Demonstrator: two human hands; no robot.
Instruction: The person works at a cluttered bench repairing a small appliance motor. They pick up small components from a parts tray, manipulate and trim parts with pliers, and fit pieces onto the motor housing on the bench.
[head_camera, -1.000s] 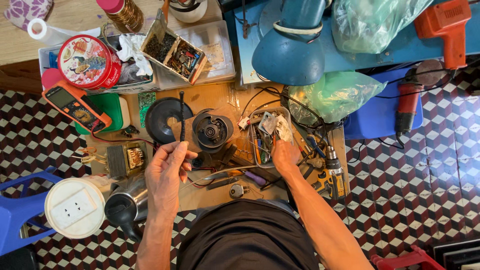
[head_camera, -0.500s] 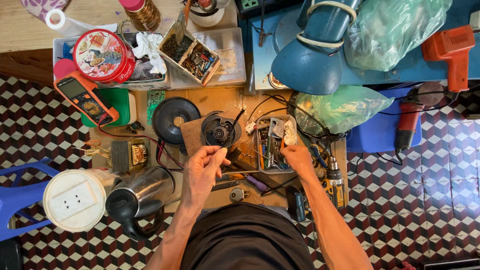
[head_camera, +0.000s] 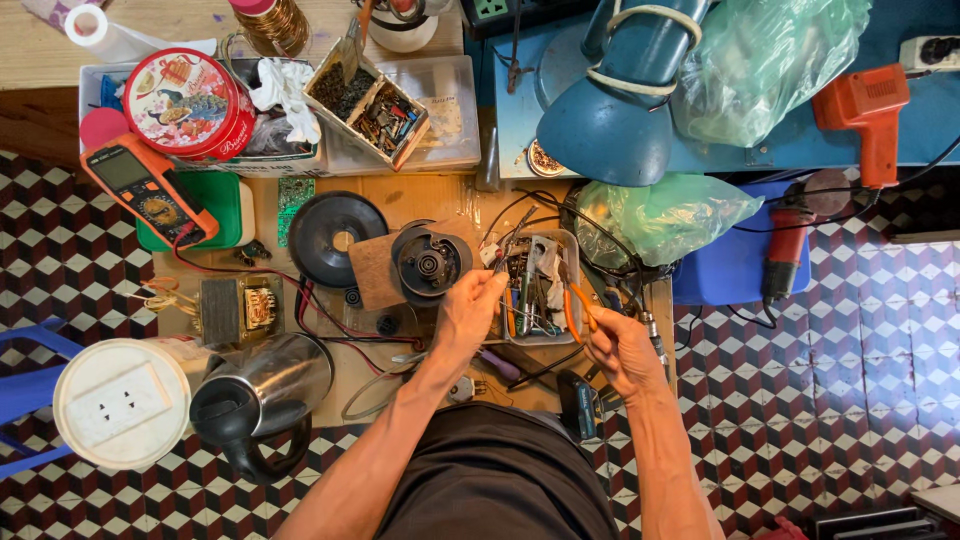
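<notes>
1. At the centre of the cluttered wooden worktop (head_camera: 440, 200), the left hand (head_camera: 468, 315) pinches a thin dark metal tool (head_camera: 515, 240) between its fingertips; its grip is closed on the tool's lower end.
2. The tool's long axis runs from 7 o'clock to 1 o'clock, its free tip pointing toward 1 o'clock, over the edge of the small clear plastic tray of hand tools (head_camera: 540, 290).
3. The right hand (head_camera: 620, 350) lies at 4 o'clock from the left, beside the tray; its grip is curled around the orange-handled pliers (head_camera: 578, 305), whose handles point toward 11 o'clock.
4. At 9 o'clock from the tool's tip sits a round black motor housing (head_camera: 430, 263) on a brown card.
5. Farther toward 9 o'clock lies a black disc (head_camera: 335, 235); a stainless steel kettle (head_camera: 262, 385) stands at 8 o'clock.
</notes>
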